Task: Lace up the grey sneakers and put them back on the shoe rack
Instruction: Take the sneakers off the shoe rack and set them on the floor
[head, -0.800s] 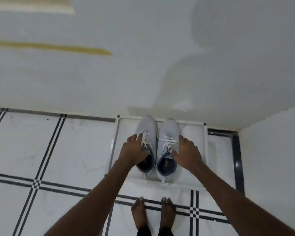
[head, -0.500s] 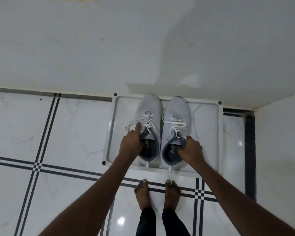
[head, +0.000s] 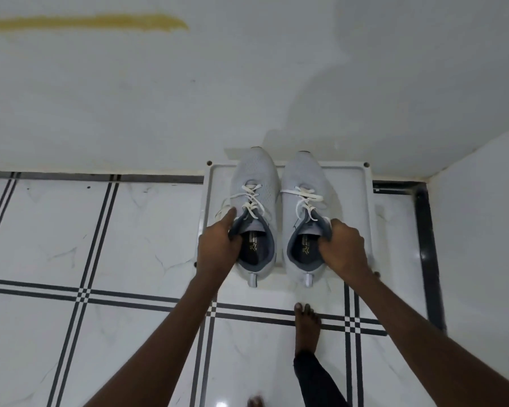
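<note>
Two grey sneakers sit side by side, toes toward the wall, on a low white shoe rack (head: 362, 201) set on the tiled floor (head: 100, 230) in the corner of a room. The left sneaker (head: 254, 183) and the right sneaker (head: 301, 177) are close together without clearly touching, their heels reaching the rack's near edge and their toe tips overlapping its far rim. White laces (head: 252, 198) cross the tongue of each shoe, with a loose end trailing off the left sneaker's outer side.

The person's left hand (head: 218, 245) has its grip clamped on the outer collar of the left sneaker, fingers curled over the dark lining and thumb stretched along the shoe's side. The right hand (head: 346, 248) is closed in the same way on the outer collar of the right sneaker, fingers hooked inside the opening. Both forearms reach in from the bottom of the frame.

A bare foot (head: 306, 321) stands on the black-lined floor tiles just short of the rack, a dark trouser leg above it. On the white wall (head: 247, 83) behind, a yellow streak (head: 86, 22) runs near the top left.
</note>
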A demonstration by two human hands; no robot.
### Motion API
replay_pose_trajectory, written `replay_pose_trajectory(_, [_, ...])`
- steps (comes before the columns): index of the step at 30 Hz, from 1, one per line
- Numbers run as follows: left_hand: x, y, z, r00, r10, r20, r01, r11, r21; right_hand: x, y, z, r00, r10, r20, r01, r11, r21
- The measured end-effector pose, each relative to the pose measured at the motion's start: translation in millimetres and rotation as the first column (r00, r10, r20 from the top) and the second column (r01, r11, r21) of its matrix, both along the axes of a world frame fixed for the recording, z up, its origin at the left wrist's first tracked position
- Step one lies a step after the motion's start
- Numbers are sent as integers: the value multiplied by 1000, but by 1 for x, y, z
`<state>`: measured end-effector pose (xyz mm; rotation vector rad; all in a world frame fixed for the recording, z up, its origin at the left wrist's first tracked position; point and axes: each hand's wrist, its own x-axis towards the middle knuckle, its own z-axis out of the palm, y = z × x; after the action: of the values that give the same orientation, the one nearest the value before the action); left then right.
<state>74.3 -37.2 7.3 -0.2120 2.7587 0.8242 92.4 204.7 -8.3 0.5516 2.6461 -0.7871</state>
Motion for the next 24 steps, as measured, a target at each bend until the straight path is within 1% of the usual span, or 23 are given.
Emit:
replay_pose_trajectory(4, [58, -22, 31, 998, -26, -54, 26, 1000, 11, 59, -4, 37, 996, 5, -88, -3, 1000, 19])
replay_pose_trajectory(7, [110, -41, 39, 997, -37, -67, 40, 999, 33, 116, -8, 51, 992, 22, -123, -15, 998, 59])
replay_pose_trajectory(10, [166, -60, 28, 998, -55, -40, 57, 997, 51, 179, -20, 47, 995, 6, -101, 3, 996, 85])
replay_pose_trajectory(12, [201, -71, 13, 998, -55, -7, 55, 996, 65, 217, -31, 32, 998, -9, -56, 14, 997, 80])
replay_pose_trajectory(15, [247, -83, -28, 996, -78, 38, 74, 994, 85, 265, -47, -10, 999, -32, 26, 30, 997, 67])
replay_pose_trajectory(18, [281, -86, -91, 990, -108, 87, 101, 992, 78, 296, -58, -78, 995, -5, 96, 1, 999, 46])
replay_pose_trajectory(21, [303, -83, -176, 982, -105, 156, 96, 994, 59, 313, -65, -164, 991, 7, 135, -12, 999, 34])
replay_pose_trajectory(24, [319, -76, -275, 977, -116, 176, 110, 993, 44, 326, -68, -260, 987, -10, 158, 2, 999, 50])
